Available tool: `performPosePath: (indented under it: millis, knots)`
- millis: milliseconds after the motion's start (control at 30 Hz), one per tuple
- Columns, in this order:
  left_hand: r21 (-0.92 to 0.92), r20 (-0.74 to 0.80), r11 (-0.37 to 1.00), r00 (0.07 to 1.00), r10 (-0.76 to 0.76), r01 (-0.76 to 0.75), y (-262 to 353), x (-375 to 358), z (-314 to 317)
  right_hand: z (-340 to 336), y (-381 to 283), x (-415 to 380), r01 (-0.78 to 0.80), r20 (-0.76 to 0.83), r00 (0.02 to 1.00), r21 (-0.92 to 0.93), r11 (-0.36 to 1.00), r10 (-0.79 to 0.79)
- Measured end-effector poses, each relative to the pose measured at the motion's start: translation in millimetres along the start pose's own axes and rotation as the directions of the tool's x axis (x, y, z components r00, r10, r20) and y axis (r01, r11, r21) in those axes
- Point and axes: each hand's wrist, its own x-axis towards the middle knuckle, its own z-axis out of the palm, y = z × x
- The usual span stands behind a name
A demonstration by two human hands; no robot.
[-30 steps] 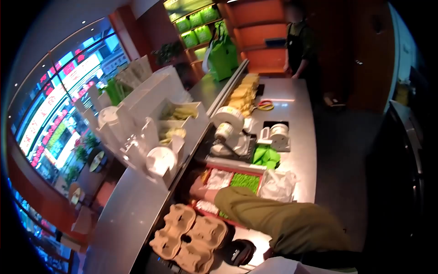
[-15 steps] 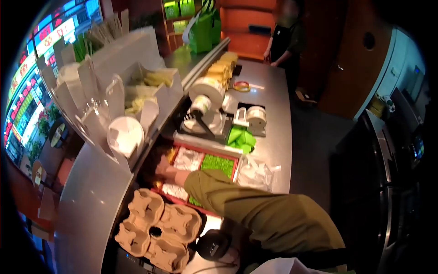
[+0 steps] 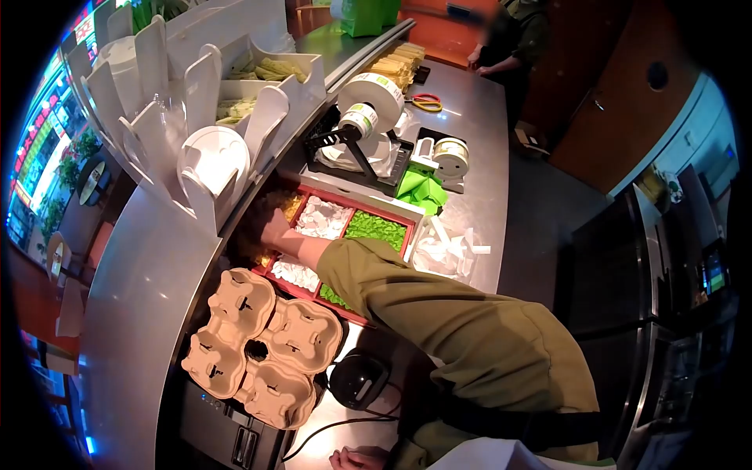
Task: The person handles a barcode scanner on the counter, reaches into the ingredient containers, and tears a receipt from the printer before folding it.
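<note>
My right hand (image 3: 274, 233) reaches into the far left side of a red divided tray (image 3: 359, 319). It is over a compartment with small yellow pieces (image 3: 290, 208), and its fingers are lost in shadow there. Beside the wrist lie small white pieces (image 3: 323, 218) and bright green pieces (image 3: 376, 225), in separate compartments. At the bottom edge, my left hand (image 3: 359, 459) shows only in part, its fingers curled together; anything inside them is hidden. Near it are a black rounded device (image 3: 359, 379) with a cable and a brown moulded cup carrier (image 3: 294, 333).
Behind the tray stand label rolls (image 3: 370, 102) on a black dispenser and a green folded item (image 3: 421, 188). Scissors (image 3: 427, 103) lie farther along. A clear plastic bag (image 3: 446, 249) sits right of the tray. White holders (image 3: 215, 160) line the left ledge. A co-worker (image 3: 509, 51) stands at the far end.
The view has tilted, so the counter sits higher and more of its near part shows. My left hand has come into sight at the bottom. My right hand stays in the tray.
</note>
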Motion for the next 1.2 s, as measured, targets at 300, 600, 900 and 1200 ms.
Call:
performPosePath:
  millis: [300, 600, 900, 1200]
  knots:
    - [0.003, -0.010, 1.000, 1.000, 0.021, -0.021, -4, 4, -3, -8, 7, 6, -0.075, 0.289, 0.954, -0.046, 0.996, 0.085]
    - [-0.068, 0.004, 0.987, 0.989, 0.145, -0.145, -38, -10, 0, 41, 45, 19, -0.025, 0.320, 0.944, -0.154, 0.988, 0.074]
    - [0.061, -0.104, 0.970, 0.968, -0.228, 0.235, 24, -8, -10, 20, 64, 33, 0.001, 0.367, 0.928, -0.184, 0.983, 0.067]
    - [0.014, -0.091, 0.960, 0.956, -0.278, 0.280, 25, -8, -12, 16, 76, 25, -0.055, 0.109, 0.993, 0.187, 0.981, 0.035]
